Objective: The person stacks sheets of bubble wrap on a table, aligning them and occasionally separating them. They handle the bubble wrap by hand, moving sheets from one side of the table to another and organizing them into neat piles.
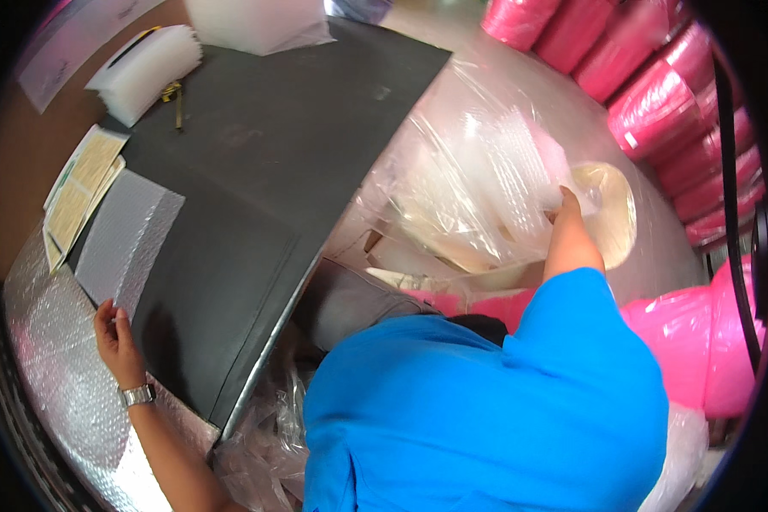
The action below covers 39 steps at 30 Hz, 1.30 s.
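My left hand (118,341), with a metal-banded watch on its wrist, is at the near left of the dark table. Its fingers are loosely bent and apart, beside the lower edge of a bubble wrap piece (128,226); I cannot tell if they touch it. Reaching out to the right, my right hand (565,207) closes on the edge of whitish-pink bubble wrap sheets (520,171). Those sheets are in or against a large clear plastic bag (452,162) on the floor beside the table. Part of the right hand's grip is hidden by the wrist.
Papers (81,192) and a stack of white wrap sheets (145,72) lie along the far left of the table (273,136). Pink wrapped rolls (648,111) are piled at the far right. A pale roll or round container (619,213) stands beyond my right hand. Bubble wrap (60,367) covers the left side.
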Tool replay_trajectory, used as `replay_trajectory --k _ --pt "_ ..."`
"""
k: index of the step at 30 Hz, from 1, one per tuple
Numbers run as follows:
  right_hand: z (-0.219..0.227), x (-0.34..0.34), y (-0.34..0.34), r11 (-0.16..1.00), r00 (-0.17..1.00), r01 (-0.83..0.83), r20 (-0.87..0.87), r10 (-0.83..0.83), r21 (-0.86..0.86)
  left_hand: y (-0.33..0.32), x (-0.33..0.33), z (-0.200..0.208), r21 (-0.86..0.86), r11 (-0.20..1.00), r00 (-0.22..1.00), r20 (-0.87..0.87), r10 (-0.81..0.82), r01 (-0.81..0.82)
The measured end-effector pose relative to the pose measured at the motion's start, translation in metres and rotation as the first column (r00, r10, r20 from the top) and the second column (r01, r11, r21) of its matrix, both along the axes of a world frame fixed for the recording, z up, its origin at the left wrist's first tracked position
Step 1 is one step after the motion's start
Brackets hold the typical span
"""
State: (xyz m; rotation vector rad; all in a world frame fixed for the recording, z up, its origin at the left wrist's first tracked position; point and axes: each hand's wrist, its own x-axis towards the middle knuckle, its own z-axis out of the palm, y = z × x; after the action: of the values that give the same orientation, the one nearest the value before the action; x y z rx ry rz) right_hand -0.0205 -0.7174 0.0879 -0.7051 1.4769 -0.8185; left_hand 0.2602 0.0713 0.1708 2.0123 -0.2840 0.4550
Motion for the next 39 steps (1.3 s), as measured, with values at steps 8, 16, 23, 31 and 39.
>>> replay_trajectory --k 8,16,23,31,39 --pt "0.080 0.092 0.088 0.871 0.722 -0.096 0.569 0.395 -0.482 -0.010 0.001 0.002 -0.077 0.996 0.999 0.003 0.051 -0.051" --pt "0.071 0.288 0.132 0.679 0.473 -0.514 0.487 0.734 -0.524 -0.022 -0.005 0.015 0.045 0.994 0.990 0.108 0.093 -0.099" --pt "0.058 0.364 0.132 0.652 0.635 -0.734 0.149 0.758 -0.187 -0.033 -0.016 0.028 0.169 0.983 0.981 0.191 0.045 -0.078" --pt "0.134 0.370 0.292 -0.119 0.521 -0.664 -0.572 0.633 -0.738 -0.020 -0.009 0.037 0.174 0.953 0.936 0.297 0.189 -0.248" --pt "0.116 0.428 0.533 -0.471 -0.183 -0.817 -0.624 0.760 -0.333 0.025 0.004 0.031 0.779 0.425 0.639 -0.040 0.768 -0.462"
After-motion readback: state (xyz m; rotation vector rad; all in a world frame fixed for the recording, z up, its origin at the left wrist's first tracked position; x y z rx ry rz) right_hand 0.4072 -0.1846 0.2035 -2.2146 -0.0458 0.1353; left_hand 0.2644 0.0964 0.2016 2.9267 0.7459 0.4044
